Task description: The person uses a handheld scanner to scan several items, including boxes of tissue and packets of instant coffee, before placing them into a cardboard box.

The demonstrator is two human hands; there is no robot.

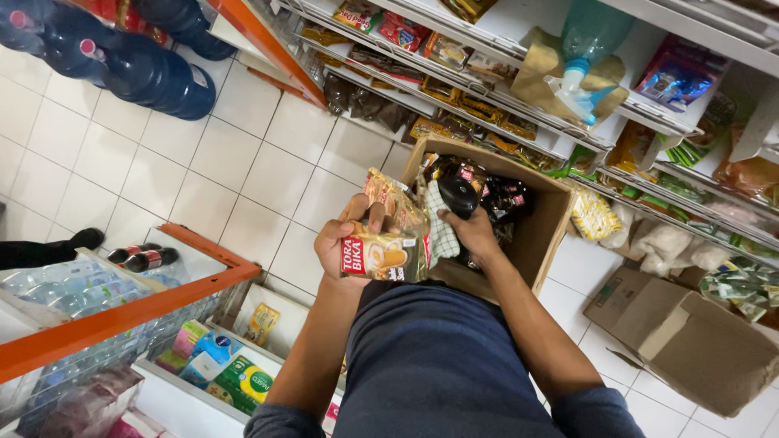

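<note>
Two hands are occupied above the open brown cardboard box (pixel 545 235) of packets on the tiled floor: a strip of shiny gold-and-brown coffee sachets (pixel 389 243) is gripped upright by the left hand (pixel 345 243), kept clear of the box, while a checked cloth (pixel 442 235) is clasped by the right hand (pixel 471 231).

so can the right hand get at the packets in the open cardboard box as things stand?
Probably yes. The right hand is already over the open cardboard box, flaps apart, with dark packets exposed just beyond it. It seems to hold a checked cloth, which could hamper a grip. The left hand holds coffee sachets, off to the side.
</note>
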